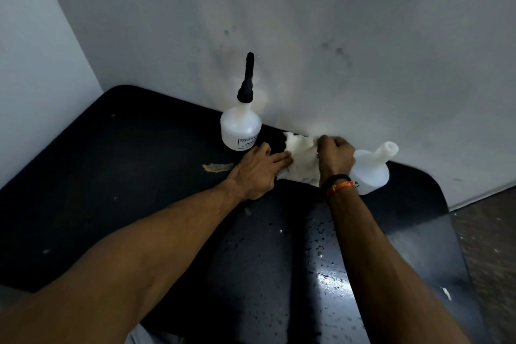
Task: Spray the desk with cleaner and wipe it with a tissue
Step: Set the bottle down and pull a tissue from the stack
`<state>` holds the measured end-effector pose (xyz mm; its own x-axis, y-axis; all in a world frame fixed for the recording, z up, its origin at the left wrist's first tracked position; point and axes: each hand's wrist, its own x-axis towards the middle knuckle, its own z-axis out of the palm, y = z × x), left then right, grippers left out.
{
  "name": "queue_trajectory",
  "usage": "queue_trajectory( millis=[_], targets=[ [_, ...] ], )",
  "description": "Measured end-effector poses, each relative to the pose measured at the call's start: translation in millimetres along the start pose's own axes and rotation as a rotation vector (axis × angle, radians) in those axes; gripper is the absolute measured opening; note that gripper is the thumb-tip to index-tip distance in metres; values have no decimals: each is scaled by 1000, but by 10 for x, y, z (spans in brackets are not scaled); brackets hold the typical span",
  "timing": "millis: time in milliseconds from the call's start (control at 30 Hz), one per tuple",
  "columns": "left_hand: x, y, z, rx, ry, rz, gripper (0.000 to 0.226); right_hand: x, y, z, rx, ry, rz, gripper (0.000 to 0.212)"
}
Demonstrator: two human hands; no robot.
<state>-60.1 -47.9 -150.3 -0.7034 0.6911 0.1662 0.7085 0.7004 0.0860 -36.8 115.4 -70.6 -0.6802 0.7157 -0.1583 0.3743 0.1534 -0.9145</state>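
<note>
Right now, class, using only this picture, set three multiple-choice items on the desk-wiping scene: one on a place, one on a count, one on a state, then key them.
1. Where does the black-nozzled bottle stand?
A. against the wall, left of the tissue
B. at the desk's near edge
C. on the floor

2. How many white bottles are on the desk?
A. one
B. two
C. four

3. What is the right hand doing?
A. hanging idle
B. gripping the tissue
C. holding a bottle

Key: 1 A, it stands upright by the wall; 2 B, a capless bottle shows behind the right wrist; 3 B, its fingers curl round the tissue's edge while the left hand lies on it.
</note>
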Motion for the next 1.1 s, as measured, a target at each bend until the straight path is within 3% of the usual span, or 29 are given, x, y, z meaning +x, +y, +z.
queue_trajectory(
  millis=[267, 400, 533, 633, 733, 800, 867, 967, 1033, 1100],
  targets=[
    [-4, -21, 17, -23, 15, 14, 58, -78, -357, -176, 235, -9, 85, 15],
    [-6, 10, -5, 5, -15, 14, 60, -245, -433, -417, 637, -30, 251, 46],
    [-32, 28, -97, -27, -44, 5, 67, -472, -408, -700, 777, -12, 306, 30],
    [-88, 85, -212, -81, -44, -33, 71, -567, -297, -930, 486, 52, 199, 18],
    [-254, 130, -275, -233, 71, -174, 60, -651, -82, -1021, 53, 198, -123, 16],
    [-432, 137, -301, -250, 114, -225, 52, -794, 70, -982, -185, 202, -322, 15],
    [-640, 111, -318, -203, 98, -220, 46, -958, 226, -876, -434, 43, -475, 12],
    [-974, 26, -333, -140, 46, -218, 44, -1179, 496, -725, -739, -321, -547, 11],
    [-1170, -40, -339, -111, 12, -207, 43, -1340, 647, -687, -792, -369, -600, 16],
    [-1315, -106, -376, -76, -18, -184, 45, -1466, 735, -678, -737, -271, -644, 19]
  ],
)
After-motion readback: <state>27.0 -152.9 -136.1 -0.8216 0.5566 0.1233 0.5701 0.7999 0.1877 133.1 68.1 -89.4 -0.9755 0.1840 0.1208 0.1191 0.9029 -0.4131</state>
